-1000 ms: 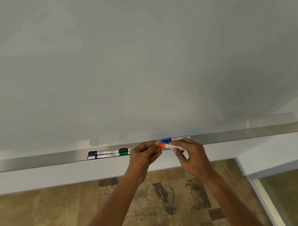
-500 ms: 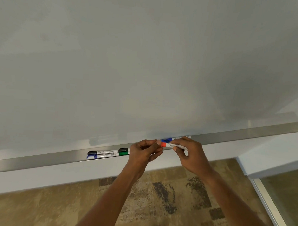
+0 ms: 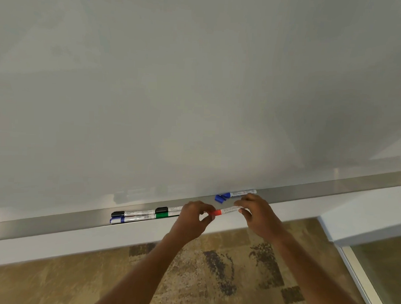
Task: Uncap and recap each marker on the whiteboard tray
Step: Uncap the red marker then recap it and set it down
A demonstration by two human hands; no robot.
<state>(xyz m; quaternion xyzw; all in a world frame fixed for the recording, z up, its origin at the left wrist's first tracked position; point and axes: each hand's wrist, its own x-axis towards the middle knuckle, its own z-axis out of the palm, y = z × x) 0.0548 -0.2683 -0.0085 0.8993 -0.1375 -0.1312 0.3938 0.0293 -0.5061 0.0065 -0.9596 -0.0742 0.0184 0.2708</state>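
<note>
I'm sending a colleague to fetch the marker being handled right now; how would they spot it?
Find the long metal tray under the whiteboard. Just in front of it, near its middle, the left hand and right hand hold one marker between them. It alone has a red-orange cap; those on the tray are black, blue or green.

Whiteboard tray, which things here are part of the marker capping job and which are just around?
Part of the job:
red marker, held by left hand and right hand
blue marker
green marker
two black-capped markers
whiteboard tray

Just around:
whiteboard
patterned carpet
</note>
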